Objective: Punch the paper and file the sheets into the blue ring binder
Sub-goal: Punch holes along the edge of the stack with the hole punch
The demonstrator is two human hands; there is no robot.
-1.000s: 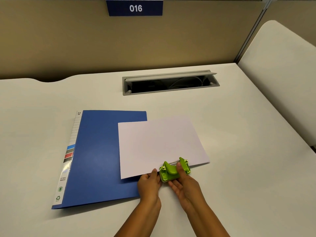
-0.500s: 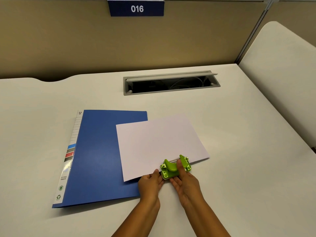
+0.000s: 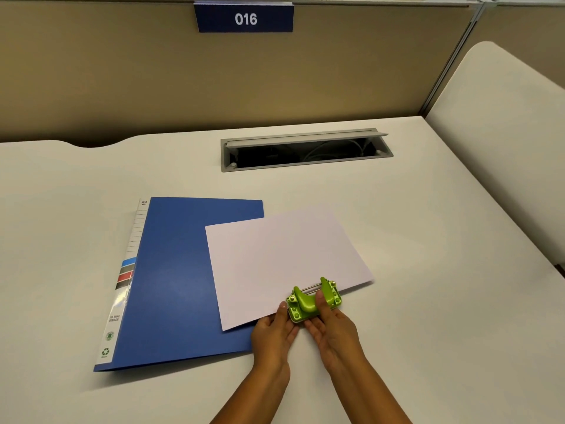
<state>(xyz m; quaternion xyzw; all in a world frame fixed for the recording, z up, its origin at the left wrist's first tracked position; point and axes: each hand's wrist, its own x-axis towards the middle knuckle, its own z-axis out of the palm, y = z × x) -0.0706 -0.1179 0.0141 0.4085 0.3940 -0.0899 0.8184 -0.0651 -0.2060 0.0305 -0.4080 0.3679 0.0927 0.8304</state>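
A closed blue ring binder (image 3: 177, 283) lies flat on the white desk (image 3: 428, 301), spine to the left. White paper (image 3: 284, 264) lies partly over the binder's right side, its near edge inside a small green hole punch (image 3: 312, 299). My left hand (image 3: 273, 330) touches the punch's left end and the paper's near edge. My right hand (image 3: 331, 327) holds the punch from the near side, thumb on its green lever.
A grey cable tray (image 3: 305, 149) with its lid up is set into the desk at the back. A beige partition (image 3: 122, 71) with a blue "016" sign (image 3: 244, 18) closes off the far side. A second white desk (image 3: 504, 133) adjoins on the right.
The paper's left end has swung slightly toward the near side and the punch has shifted a little along the paper's edge. Both hands stay at the punch.
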